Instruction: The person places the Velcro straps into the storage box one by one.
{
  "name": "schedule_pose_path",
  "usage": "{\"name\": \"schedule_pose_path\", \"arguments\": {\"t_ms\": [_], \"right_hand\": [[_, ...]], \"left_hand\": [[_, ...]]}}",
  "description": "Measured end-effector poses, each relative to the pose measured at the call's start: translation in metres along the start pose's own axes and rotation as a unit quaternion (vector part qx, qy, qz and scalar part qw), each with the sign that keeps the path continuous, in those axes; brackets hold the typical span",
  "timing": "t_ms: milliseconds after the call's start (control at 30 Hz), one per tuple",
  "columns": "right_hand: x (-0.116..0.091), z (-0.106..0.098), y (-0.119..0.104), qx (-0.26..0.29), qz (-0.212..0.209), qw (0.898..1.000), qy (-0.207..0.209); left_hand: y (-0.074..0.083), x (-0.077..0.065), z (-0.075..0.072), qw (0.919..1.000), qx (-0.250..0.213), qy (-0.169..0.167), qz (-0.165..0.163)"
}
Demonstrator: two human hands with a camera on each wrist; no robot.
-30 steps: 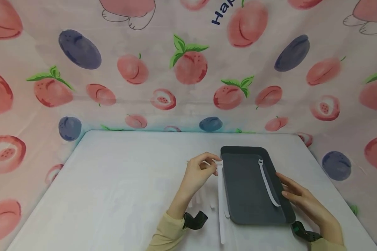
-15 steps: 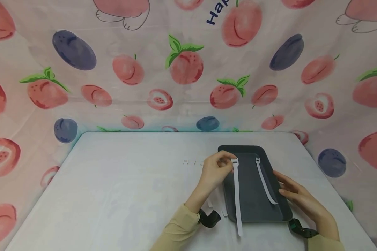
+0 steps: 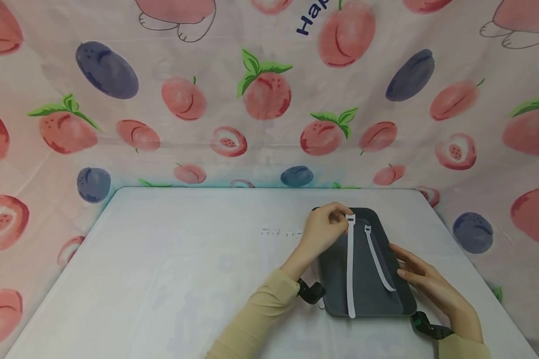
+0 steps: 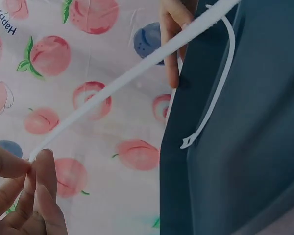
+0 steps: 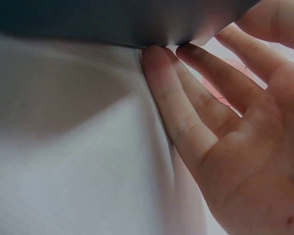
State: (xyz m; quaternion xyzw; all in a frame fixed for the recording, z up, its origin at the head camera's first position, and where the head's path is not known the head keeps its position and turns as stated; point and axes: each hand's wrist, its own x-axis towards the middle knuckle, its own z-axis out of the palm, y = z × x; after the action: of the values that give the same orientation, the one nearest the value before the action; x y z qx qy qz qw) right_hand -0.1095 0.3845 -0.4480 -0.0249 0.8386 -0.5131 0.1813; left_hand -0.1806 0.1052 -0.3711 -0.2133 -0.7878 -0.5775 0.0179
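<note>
My left hand [image 3: 322, 231] pinches a white hook-and-loop cable tie [image 3: 351, 269] by its slotted head. The strap stretches down over the dark grey tray [image 3: 337, 294], its tail by the near rim. In the left wrist view the fuzzy strap [image 4: 122, 81] runs from my fingertips across to the tray. A second white cable tie [image 3: 377, 259] lies in the tray's right half, its tail curved. With fairly straight fingers my right hand [image 3: 435, 286] touches the tray's right edge. Its fingertips meet the dark rim in the right wrist view, where my right hand [image 5: 255, 137] shows palm and fingers.
On the white table [image 3: 170, 259], left of the tray, small tie heads [image 3: 276, 232] lie in a row, their straps hard to see against the white. A strap end [image 3: 321, 303] shows beside the tray's near-left corner. Fruit-print cloth [image 3: 184, 144] hangs behind the table.
My left hand has carried the cable tie rightward from beside the tray to over it, uncovering tie heads on the table. My right hand stays at the tray's edge.
</note>
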Motion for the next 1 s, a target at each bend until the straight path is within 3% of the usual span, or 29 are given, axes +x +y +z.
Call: {"name": "schedule_pose_path", "arguments": {"t_ms": [300, 567, 1000], "right_hand": [[0.002, 0.000, 0.001, 0.014, 0.005, 1.000, 0.001], [0.001, -0.001, 0.004, 0.012, 0.001, 1.000, 0.000], [0.001, -0.001, 0.003, 0.014, 0.003, 1.000, -0.004]], "left_hand": [[0.006, 0.014, 0.012, 0.9997, 0.009, -0.022, 0.002], [0.007, 0.025, 0.028, 0.9993, 0.028, -0.023, -0.007], [-0.008, 0.040, 0.055, 0.9976, 0.053, -0.021, -0.039]]}}
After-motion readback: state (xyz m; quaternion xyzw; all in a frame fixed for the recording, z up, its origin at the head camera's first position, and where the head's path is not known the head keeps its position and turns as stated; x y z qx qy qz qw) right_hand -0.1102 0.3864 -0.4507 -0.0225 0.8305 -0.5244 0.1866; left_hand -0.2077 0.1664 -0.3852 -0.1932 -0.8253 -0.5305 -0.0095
